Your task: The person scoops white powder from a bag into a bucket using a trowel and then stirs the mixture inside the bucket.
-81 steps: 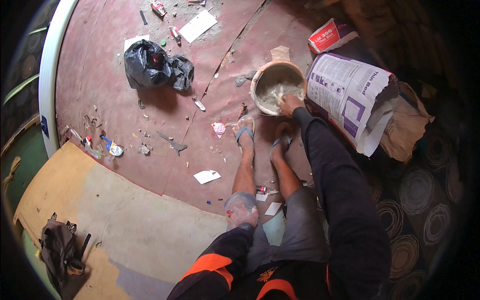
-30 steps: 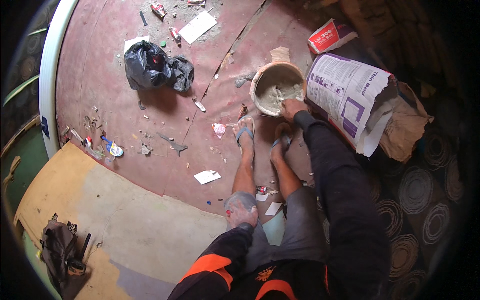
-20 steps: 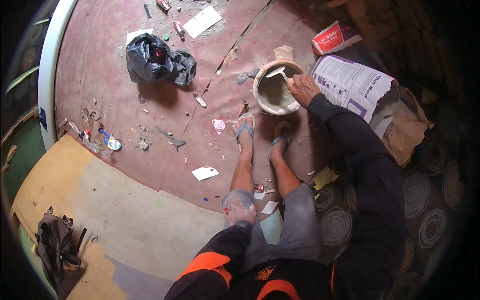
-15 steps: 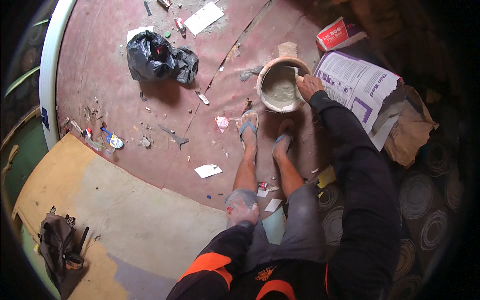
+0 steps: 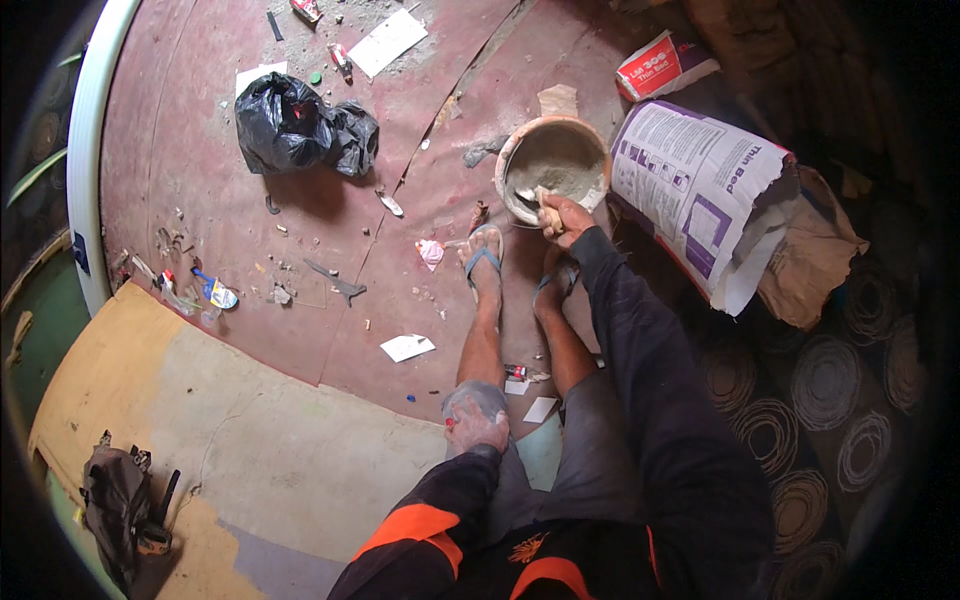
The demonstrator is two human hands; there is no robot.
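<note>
Dusty reddish sheeting [image 5: 200, 130], creased and strewn with scraps, spreads out left of the grip. The right hand [image 5: 566, 218] has its fingers wrapped around the pale handle of a mixing tool [image 5: 547, 203], whose head reaches into the bucket [image 5: 502, 165] just beyond the grip; the left hand [image 5: 476, 428] lies over the left knee [image 5: 480, 393], nearer the body than the grip, clasping nothing. With no hand steadying it, the bucket could tip or skid if the tool pushes hard against its wall, and a quick flick might splash the sandalled feet [image 5: 485, 262] just this side of the grip. Round and crusted along its rim, the bucket contains a thick, pasty grey mix [image 5: 570, 170]. Right of the grip lies a stiff, torn white-and-purple paper sack [image 5: 690, 180], ragged at its mouth.
</note>
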